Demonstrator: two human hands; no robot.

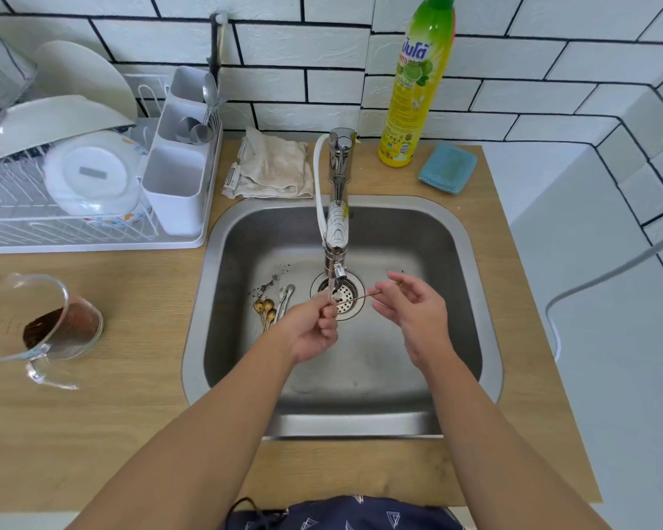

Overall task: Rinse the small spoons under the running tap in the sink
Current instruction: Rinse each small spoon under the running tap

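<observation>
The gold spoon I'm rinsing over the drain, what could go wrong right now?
The gold spoon is thin and wet, pinched by the left hand and right hand just above the drain strainer; a slip could wedge it there. Dark grounds beside the waiting spoons might wash back onto them.

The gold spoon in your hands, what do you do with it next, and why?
Probably turn the gold spoon under the tap, since the left hand pinches its bowl end by the stream while the right hand holds its handle; more spoons wait in the sink.
</observation>
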